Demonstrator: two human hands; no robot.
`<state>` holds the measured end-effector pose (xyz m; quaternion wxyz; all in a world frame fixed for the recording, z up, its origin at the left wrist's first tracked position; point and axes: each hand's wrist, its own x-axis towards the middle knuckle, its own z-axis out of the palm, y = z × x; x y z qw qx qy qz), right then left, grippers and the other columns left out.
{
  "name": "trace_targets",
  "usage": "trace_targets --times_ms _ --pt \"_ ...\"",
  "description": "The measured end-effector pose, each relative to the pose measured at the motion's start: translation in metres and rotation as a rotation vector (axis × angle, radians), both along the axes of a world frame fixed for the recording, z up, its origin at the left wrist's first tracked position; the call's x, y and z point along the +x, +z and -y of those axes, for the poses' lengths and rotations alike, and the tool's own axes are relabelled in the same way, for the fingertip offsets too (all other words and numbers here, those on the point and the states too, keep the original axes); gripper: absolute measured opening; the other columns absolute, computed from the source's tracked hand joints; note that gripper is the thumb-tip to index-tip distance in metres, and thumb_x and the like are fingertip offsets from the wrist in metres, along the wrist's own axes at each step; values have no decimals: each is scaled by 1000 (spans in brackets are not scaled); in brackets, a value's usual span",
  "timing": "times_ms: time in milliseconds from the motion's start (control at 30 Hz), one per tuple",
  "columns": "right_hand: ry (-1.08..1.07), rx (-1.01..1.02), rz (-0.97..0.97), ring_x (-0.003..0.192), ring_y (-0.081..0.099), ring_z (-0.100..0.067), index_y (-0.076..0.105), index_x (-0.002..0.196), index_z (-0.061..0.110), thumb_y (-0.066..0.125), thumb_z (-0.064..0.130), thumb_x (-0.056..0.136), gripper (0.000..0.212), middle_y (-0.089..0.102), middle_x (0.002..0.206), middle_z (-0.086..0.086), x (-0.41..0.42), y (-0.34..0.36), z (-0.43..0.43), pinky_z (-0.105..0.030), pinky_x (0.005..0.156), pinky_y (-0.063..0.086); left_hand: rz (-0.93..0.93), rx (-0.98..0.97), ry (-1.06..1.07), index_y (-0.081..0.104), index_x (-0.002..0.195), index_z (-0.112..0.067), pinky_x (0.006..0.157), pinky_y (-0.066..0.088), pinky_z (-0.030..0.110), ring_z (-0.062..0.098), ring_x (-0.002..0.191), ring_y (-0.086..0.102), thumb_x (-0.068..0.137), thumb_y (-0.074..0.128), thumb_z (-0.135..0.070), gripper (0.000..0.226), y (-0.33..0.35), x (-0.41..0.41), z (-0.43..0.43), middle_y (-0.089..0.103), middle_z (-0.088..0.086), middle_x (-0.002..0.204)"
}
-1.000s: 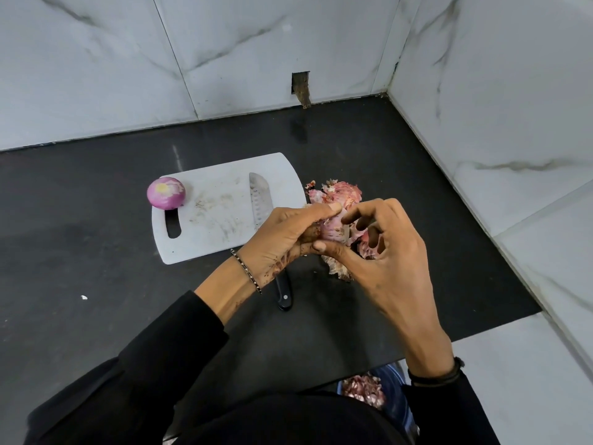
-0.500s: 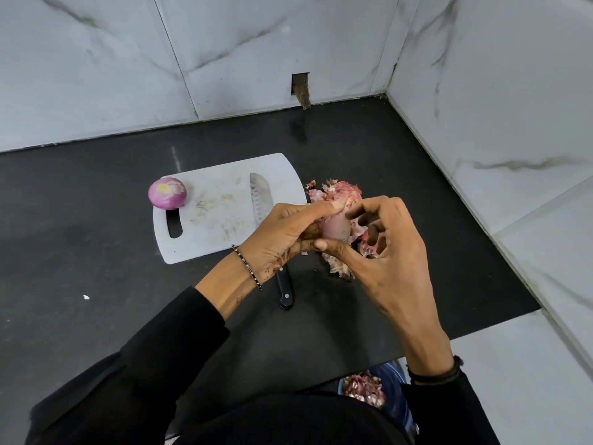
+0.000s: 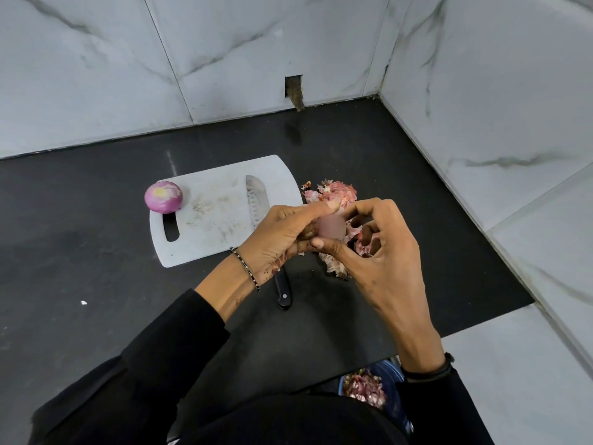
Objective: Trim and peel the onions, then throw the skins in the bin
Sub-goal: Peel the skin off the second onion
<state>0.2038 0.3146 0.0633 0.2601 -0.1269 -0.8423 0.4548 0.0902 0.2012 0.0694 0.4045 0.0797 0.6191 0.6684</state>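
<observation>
My left hand (image 3: 282,234) and my right hand (image 3: 377,252) meet above the counter and hold a small purple onion (image 3: 330,227) between them. The left fingers curl round its left side; the right thumb and forefinger pinch its right side. Under and behind the hands lies a heap of pink onion skins (image 3: 333,194) on the black counter. A peeled onion (image 3: 163,197) sits at the left corner of the white cutting board (image 3: 211,216). A knife (image 3: 256,200) lies with its blade on the board and its black handle (image 3: 284,292) toward me.
A blue bin (image 3: 393,396) holding onion skins stands below the counter edge at the lower right. Marble walls close the counter at the back and right. A small white scrap (image 3: 83,302) lies on the counter at the left.
The onion between my hands shows more smooth bare surface than before. Both hands stayed in the same place, with only small finger movements.
</observation>
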Motion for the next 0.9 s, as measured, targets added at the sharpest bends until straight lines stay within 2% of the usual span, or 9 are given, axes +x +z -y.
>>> trace_targets --times_ms 100,200,300,433,500,567,633,767,900 --pt "-14 38 3 91 56 -4 65 92 29 83 42 79 26 54 97 16 0 -4 2 -11 71 42 9 -7 11 75 92 -1 60 54 20 13 68 69 90 66 -27 27 -1 0 -1 74 14 81" --pt "-47 48 -9 88 58 -10 67 87 24 84 43 78 26 56 93 14 0 -6 4 -24 68 48 35 -2 11 75 93 2 59 54 20 19 74 70 89 67 -27 31 -2 -1 -1 73 22 90" --pt "-68 34 -45 83 57 -13 62 91 22 85 45 76 36 58 91 10 1 -3 3 -32 66 50 45 13 7 76 88 0 57 53 20 15 65 69 91 66 -26 28 -1 -1 0 74 20 84" --pt "-49 31 -55 87 58 -10 61 101 26 85 45 76 39 58 97 9 2 1 4 -23 68 50 15 18 -5 74 85 -5 57 52 18 8 56 65 93 62 -25 25 2 1 1 72 5 67" --pt "-36 42 -44 87 57 -7 62 102 28 85 41 77 36 56 98 14 2 1 4 -14 69 45 19 18 0 74 89 -3 57 52 17 8 57 66 92 63 -25 25 3 1 1 73 6 71" --pt "-35 53 -23 86 56 -6 63 101 28 85 40 79 33 55 97 16 2 1 3 -12 69 43 27 20 4 76 88 -4 57 53 19 9 60 67 91 65 -25 24 3 1 1 74 8 75" --pt "-35 81 1 88 57 -8 65 100 29 83 42 81 29 56 98 15 2 0 2 -16 69 45 21 9 5 76 86 -6 59 55 21 11 61 68 90 66 -25 23 2 0 1 74 9 75" --pt "-37 132 30 90 56 -12 64 90 34 74 51 84 21 55 96 17 1 -5 6 -45 74 53 13 -6 6 76 82 -5 60 56 23 12 60 68 90 66 -26 25 3 0 2 73 11 73" --pt "-67 83 -8 80 55 -11 57 90 27 79 48 82 31 56 89 14 1 -4 6 -38 65 51 24 -17 2 78 74 -10 63 59 25 13 61 70 88 67 -30 27 6 0 3 72 9 67"
